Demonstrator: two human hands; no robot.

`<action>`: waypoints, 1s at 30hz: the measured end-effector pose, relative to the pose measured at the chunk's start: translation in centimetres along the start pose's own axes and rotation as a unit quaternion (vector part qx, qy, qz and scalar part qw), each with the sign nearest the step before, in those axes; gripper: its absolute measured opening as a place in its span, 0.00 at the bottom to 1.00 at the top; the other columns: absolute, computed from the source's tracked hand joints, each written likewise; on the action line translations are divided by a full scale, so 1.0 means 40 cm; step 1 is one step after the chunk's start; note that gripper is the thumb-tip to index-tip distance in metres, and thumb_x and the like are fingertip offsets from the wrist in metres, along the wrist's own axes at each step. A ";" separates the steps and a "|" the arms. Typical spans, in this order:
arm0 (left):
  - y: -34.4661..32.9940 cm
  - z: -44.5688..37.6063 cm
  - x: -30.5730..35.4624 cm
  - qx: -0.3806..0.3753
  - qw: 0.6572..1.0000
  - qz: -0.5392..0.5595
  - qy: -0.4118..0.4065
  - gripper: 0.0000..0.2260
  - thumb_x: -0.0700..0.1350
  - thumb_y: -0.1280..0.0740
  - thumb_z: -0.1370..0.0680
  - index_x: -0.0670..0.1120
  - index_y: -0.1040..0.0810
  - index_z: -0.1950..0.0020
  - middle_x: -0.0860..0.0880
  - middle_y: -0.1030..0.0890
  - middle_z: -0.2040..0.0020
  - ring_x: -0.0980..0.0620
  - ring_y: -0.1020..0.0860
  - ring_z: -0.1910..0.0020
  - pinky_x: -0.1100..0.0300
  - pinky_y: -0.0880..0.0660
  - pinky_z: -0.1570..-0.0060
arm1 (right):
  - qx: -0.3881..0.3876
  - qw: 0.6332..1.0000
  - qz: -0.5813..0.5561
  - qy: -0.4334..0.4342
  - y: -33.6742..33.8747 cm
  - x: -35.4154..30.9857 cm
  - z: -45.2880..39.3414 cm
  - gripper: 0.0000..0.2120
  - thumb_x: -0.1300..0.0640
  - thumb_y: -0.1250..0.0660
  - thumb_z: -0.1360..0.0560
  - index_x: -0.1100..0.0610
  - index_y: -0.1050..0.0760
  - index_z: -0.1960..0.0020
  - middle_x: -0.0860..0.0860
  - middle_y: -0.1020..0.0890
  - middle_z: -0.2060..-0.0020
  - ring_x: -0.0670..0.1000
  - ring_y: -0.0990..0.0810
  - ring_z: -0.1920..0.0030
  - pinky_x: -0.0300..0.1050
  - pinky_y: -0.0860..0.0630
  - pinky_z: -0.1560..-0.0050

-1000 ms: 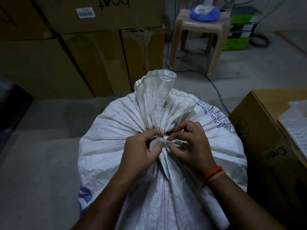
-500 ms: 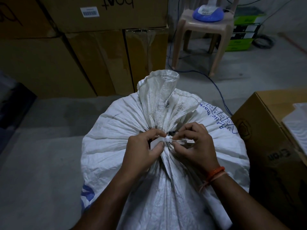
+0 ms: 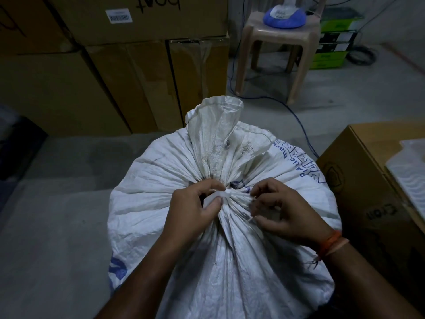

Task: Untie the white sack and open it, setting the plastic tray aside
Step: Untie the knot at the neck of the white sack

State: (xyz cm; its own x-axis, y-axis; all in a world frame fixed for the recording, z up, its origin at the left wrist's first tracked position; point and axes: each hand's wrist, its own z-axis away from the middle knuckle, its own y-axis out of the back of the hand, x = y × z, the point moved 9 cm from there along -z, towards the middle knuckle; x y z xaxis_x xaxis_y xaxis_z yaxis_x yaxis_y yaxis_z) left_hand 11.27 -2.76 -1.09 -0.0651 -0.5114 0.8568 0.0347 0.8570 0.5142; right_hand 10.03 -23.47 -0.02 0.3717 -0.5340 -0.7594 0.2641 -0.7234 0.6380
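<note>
concrete floor (image 3: 53,226) under white sack (image 3: 161,171); both hands (image 3: 239,210) pinch its tied neck.

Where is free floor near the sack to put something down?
Bare floor lies left of the white sack, bordered behind by the stacked cardboard boxes. Another patch lies between the plastic stool and the open carton. The right side is crowded.

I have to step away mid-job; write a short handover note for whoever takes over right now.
Left hand: pinching the white tie strip at the neck of the white woven sack.
Right hand: picking at the tie's other side.
White plastic tray: lying on the brown cardboard box to the right.
Done: tray is off the sack.
Left: finish untying, open the sack.
</note>
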 end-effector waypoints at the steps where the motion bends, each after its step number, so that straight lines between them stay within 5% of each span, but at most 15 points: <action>1: -0.001 0.001 -0.002 0.001 1.000 0.000 0.002 0.09 0.47 0.26 0.26 0.57 0.13 0.47 0.57 0.12 0.56 0.53 0.14 0.59 0.52 0.17 0.56 | -0.008 1.000 -0.003 -0.004 -0.002 -0.001 0.002 0.02 0.58 0.24 0.30 0.52 0.16 0.59 0.49 0.21 0.47 0.45 0.19 0.44 0.43 0.22 0.45; 4: -0.001 0.003 -0.009 0.008 0.999 0.020 0.023 0.06 0.46 0.25 0.24 0.57 0.14 0.49 0.54 0.12 0.57 0.49 0.14 0.59 0.49 0.17 0.57 | 0.066 0.997 -0.010 -0.038 0.020 -0.004 -0.013 0.10 0.51 0.25 0.29 0.50 0.22 0.66 0.49 0.18 0.53 0.46 0.17 0.53 0.42 0.23 0.53; 7: -0.002 0.002 -0.011 0.014 0.998 0.027 0.053 0.03 0.48 0.23 0.24 0.57 0.13 0.53 0.54 0.12 0.60 0.51 0.14 0.60 0.49 0.16 0.57 | 0.143 0.987 0.030 -0.068 0.015 -0.011 -0.037 0.09 0.51 0.24 0.31 0.52 0.22 0.60 0.46 0.18 0.65 0.43 0.20 0.63 0.36 0.27 0.61; 9: 0.000 0.002 -0.015 0.024 0.998 0.004 0.063 0.05 0.46 0.22 0.25 0.56 0.14 0.55 0.56 0.12 0.61 0.58 0.14 0.60 0.54 0.17 0.56 | 0.144 0.986 0.012 -0.088 -0.012 -0.005 -0.051 0.09 0.58 0.22 0.32 0.53 0.18 0.54 0.42 0.19 0.69 0.37 0.21 0.65 0.28 0.30 0.62; 12: 0.004 0.009 -0.018 0.035 0.997 -0.036 0.061 0.06 0.45 0.22 0.25 0.57 0.14 0.55 0.59 0.12 0.61 0.65 0.15 0.58 0.66 0.21 0.57 | 0.131 0.986 0.010 -0.104 -0.027 0.003 -0.064 0.04 0.60 0.20 0.32 0.53 0.13 0.59 0.41 0.20 0.71 0.33 0.21 0.66 0.25 0.30 0.63; 16: 0.008 0.016 -0.012 0.035 0.997 -0.059 0.019 0.08 0.42 0.23 0.24 0.56 0.14 0.52 0.62 0.13 0.58 0.67 0.15 0.55 0.68 0.22 0.54 | 0.078 0.993 0.038 -0.081 -0.046 0.002 -0.067 0.03 0.55 0.21 0.31 0.53 0.13 0.61 0.48 0.15 0.67 0.46 0.18 0.61 0.37 0.28 0.64; 20: 0.020 0.015 -0.027 0.039 0.996 -0.083 0.014 0.09 0.44 0.21 0.25 0.58 0.14 0.51 0.62 0.12 0.56 0.66 0.14 0.53 0.60 0.17 0.51 | 0.119 0.987 0.102 0.043 -0.042 -0.062 -0.059 0.06 0.59 0.25 0.29 0.55 0.20 0.63 0.45 0.26 0.65 0.48 0.25 0.63 0.40 0.36 0.64; 24: 0.022 0.016 -0.028 0.040 0.997 -0.059 0.014 0.09 0.44 0.21 0.25 0.57 0.14 0.51 0.62 0.12 0.55 0.66 0.14 0.53 0.61 0.18 0.50 | 0.170 0.967 0.159 0.099 -0.039 -0.105 -0.056 0.12 0.63 0.28 0.27 0.57 0.26 0.67 0.52 0.26 0.67 0.56 0.26 0.66 0.47 0.32 0.67; 30: 0.016 0.014 -0.027 0.022 0.999 -0.033 -0.003 0.09 0.47 0.17 0.28 0.57 0.14 0.52 0.63 0.13 0.55 0.64 0.14 0.54 0.60 0.17 0.52 | 0.160 0.978 0.121 0.050 -0.046 -0.067 -0.048 0.07 0.59 0.25 0.28 0.55 0.22 0.63 0.48 0.24 0.63 0.50 0.23 0.65 0.45 0.29 0.66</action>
State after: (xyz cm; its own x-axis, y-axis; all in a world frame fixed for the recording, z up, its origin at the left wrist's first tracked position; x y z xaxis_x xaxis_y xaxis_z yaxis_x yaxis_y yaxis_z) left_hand 10.78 -1.61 -1.71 -0.0715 -0.5666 0.8209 -0.0135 0.8234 0.5672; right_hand 10.24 -19.86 1.10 0.4785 -0.6727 -0.5643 -0.1293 -0.6896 0.7125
